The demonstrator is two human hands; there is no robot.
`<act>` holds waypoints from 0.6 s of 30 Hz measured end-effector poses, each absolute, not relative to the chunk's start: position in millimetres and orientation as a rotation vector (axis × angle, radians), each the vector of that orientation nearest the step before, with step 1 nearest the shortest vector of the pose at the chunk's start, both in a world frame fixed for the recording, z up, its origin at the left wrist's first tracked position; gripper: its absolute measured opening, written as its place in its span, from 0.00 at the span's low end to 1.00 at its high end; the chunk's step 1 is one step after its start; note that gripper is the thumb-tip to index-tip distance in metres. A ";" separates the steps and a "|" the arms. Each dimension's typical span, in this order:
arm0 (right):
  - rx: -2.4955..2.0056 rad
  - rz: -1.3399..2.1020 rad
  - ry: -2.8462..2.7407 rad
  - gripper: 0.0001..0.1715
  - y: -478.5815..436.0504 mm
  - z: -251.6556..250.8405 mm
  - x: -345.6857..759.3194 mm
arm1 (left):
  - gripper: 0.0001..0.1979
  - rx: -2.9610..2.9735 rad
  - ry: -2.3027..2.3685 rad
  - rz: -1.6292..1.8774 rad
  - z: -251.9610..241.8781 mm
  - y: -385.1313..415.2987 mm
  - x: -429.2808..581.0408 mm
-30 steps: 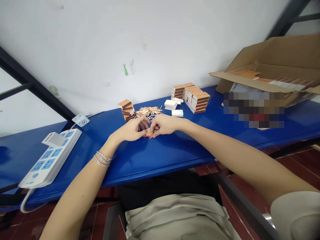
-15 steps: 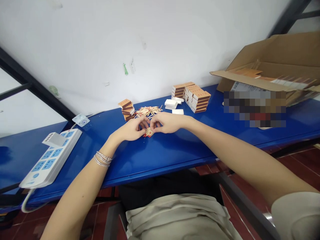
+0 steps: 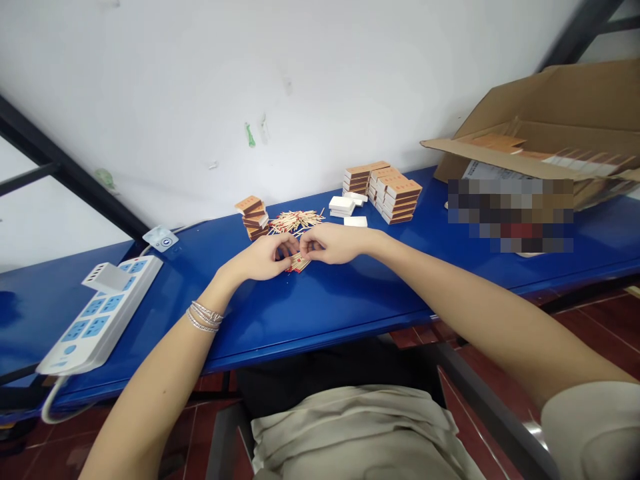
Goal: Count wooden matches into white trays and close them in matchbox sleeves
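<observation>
My left hand (image 3: 264,257) curls its thumb and fingers around the left side of a small bunch of matches (image 3: 299,263) with red heads, low over the blue table. From the right, my right hand (image 3: 334,243) pinches at the same bunch, its fingertips close to those of the left. The fingers hide part of the bunch. Just behind the hands lies a loose pile of matches (image 3: 296,220). A small, uneven stack of orange-brown matchboxes (image 3: 253,217) stands left of the pile. White matchbox trays (image 3: 342,205) lie behind my right wrist.
Neat stacks of matchboxes (image 3: 400,193) stand against the wall at the right. Beyond them is an open cardboard box (image 3: 565,100) with more orange pieces inside. A white power strip (image 3: 103,317) lies at the left on the blue table (image 3: 320,307), whose front edge is near my lap.
The view has shifted very slightly. Both hands stay together at the bunch of matches, with only a small movement of the right fingers.
</observation>
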State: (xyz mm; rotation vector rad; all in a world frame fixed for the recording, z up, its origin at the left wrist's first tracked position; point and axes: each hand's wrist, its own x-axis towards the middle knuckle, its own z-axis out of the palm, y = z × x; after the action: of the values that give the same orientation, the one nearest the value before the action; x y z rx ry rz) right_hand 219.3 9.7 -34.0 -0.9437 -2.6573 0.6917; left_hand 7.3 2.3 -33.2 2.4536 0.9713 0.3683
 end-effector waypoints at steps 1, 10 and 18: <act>-0.946 0.690 -2.658 0.08 10.0 -34.3 219.3 | 0.13 2.455 0.967 0.367 -32.5 1.6 7.7; -0.967 0.643 -2.620 0.08 14.6 -36.3 221.7 | 0.27 2.472 1.049 0.313 -27.4 -4.5 14.1; -0.834 0.663 -2.526 0.08 15.8 -47.6 211.7 | 0.24 2.550 1.124 0.335 -34.7 -4.2 17.3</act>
State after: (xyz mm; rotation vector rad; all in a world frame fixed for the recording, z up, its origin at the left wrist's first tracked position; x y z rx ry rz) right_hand 211.7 15.8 -47.6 -0.8338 -2.5260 0.6628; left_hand 17.3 -4.2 -34.7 2.5497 1.1237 0.3352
